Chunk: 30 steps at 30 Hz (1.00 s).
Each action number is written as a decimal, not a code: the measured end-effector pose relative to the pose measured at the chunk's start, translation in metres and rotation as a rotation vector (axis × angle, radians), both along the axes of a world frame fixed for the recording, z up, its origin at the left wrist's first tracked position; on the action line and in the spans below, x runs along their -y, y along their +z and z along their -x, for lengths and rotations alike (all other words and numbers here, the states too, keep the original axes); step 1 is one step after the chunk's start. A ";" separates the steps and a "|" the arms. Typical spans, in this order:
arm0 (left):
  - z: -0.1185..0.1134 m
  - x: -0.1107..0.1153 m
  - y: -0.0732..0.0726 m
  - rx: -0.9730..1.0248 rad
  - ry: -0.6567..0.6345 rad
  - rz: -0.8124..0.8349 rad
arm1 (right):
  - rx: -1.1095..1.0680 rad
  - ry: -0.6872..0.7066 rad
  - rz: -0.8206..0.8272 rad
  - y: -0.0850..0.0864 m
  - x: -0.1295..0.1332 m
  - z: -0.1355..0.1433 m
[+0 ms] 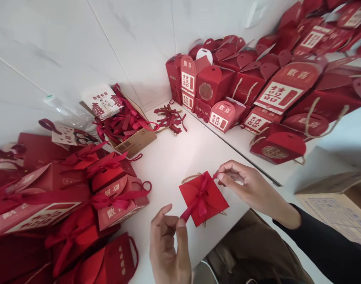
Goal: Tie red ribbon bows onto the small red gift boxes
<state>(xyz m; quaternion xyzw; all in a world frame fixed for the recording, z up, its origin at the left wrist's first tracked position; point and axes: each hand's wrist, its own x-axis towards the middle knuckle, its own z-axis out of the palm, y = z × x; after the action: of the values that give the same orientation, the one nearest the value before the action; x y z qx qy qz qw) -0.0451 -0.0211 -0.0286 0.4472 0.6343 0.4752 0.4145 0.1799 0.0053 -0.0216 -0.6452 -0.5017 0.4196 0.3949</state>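
A: What are the hands doing?

B: The left hand (170,240) is pinching one end of the ribbon (201,207) between thumb and fingers; the right hand (245,181) is gripping the other end at its fingertips

A: And the box (218,198)?

B: It's sitting on the table (161,185) between the two hands, with the knot (202,193) lying across its folded top and a cord (186,179) poking out at one edge

A: How should anyone be tightening that?

B: Evenly, I'd say: drawing both ends outward and low together, so the knot is staying centred. Neither hand is pinning the box, so a one-sided tug could be twisting it

A: Too hard?

B: That could be creasing the flaps. Better to be easing it snug, watching that both loops are matching and the ribbon is lying flat
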 end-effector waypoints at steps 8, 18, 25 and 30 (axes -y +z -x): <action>-0.004 0.013 0.009 -0.137 0.209 0.125 | 0.042 0.056 0.056 -0.008 -0.006 -0.032; -0.056 0.023 0.019 -0.552 0.234 -0.174 | 0.082 0.371 -0.308 -0.007 -0.040 -0.025; -0.075 0.018 0.014 -0.671 0.301 -0.178 | -0.100 0.578 -0.222 -0.015 -0.052 0.000; -0.078 0.019 0.017 -0.560 0.369 -0.135 | -0.150 0.600 -0.063 -0.010 -0.054 -0.006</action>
<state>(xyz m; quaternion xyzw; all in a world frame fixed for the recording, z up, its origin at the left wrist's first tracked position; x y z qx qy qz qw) 0.0327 -0.0396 -0.0120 0.4646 0.7608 0.4418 0.1009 0.1856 0.0591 -0.0317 -0.4230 -0.6519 0.5482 0.3090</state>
